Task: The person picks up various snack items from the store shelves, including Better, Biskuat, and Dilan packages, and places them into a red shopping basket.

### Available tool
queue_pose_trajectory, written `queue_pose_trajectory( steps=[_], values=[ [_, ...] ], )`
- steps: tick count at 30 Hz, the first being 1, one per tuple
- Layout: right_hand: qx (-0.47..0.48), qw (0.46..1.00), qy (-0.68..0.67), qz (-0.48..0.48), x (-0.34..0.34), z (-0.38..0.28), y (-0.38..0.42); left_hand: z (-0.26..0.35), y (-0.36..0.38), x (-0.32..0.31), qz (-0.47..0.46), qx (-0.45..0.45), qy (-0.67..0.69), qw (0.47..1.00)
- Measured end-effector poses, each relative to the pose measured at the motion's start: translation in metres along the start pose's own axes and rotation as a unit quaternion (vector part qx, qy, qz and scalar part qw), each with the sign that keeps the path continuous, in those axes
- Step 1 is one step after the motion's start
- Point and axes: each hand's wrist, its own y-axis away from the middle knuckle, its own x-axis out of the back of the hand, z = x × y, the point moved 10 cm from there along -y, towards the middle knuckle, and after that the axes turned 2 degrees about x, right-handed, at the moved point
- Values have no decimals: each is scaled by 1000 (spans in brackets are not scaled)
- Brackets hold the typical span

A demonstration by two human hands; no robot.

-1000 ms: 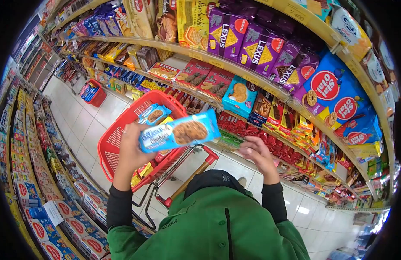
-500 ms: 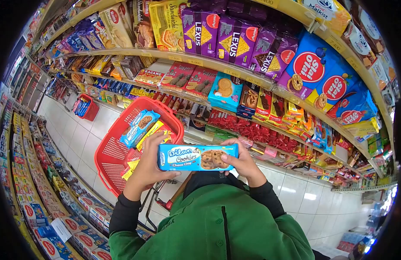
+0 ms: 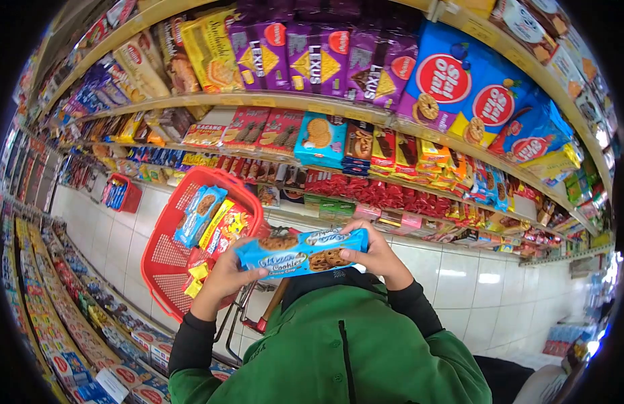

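A blue cookie packet (image 3: 302, 254) with pictures of chocolate chip cookies is held level in front of my green jacket. My left hand (image 3: 224, 275) grips its left end, thumb along the lower edge. At the right end, my right hand (image 3: 379, 256) has its thumb on the front and its fingers behind. The packet is tipped so that its upper side shows along with its front. Beyond my left hand stands a red plastic basket (image 3: 152, 259) holding another blue cookie packet (image 3: 203, 214) and several yellow and red snack packs (image 3: 224, 229).
Shelves ahead carry purple cracker packs (image 3: 318, 59), blue biscuit bags (image 3: 436, 77) and a turquoise biscuit box (image 3: 320, 139). A smaller red basket (image 3: 128, 195) stands on the tiled floor (image 3: 453, 289) at the far left. Another stocked shelf (image 3: 76, 303) runs along the left.
Between my hands the cookie packet has tilted, and its upper side has come into view. The shelves have shifted left in view, with the basket slightly left and lower.
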Motion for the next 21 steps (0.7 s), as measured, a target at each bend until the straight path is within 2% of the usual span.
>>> queue_pose_trajectory(
  steps=[2,3,6,8,10,11,12,14,16,18,20,21],
  values=[
    [22,1000,20,-10,7,-5,5,15,-1,-11,-26,-37,-113,993],
    [24,1000,5,-6,13,-7,8,23,-2,-13,-18,-102,-248,963],
    [102,991,70,59,52,-31,22,6,-6,-6,-2,-89,-253,963],
    [88,980,83,157,98,-33,45,-2,-8,-1,9,-87,-271,959],
    [91,957,64,270,148,-31,78,-11,-12,6,17,-81,-282,956],
    [91,941,-5,326,168,-30,93,-15,-15,12,23,-80,-281,956],
    [90,919,-74,377,186,-28,109,-18,-17,17,32,-79,-280,956],
    [74,869,-116,476,214,-31,148,-24,-19,26,51,-64,-308,948],
    [67,832,-109,539,252,-23,193,-35,-22,39,69,-48,-342,936],
    [31,748,-116,653,283,-8,244,-38,-23,45,82,-47,-379,921],
    [37,674,-98,731,309,-4,284,-41,-24,51,94,-62,-413,904],
    [36,661,-98,743,322,-1,294,-41,-23,52,107,-60,-440,889]
  ],
)
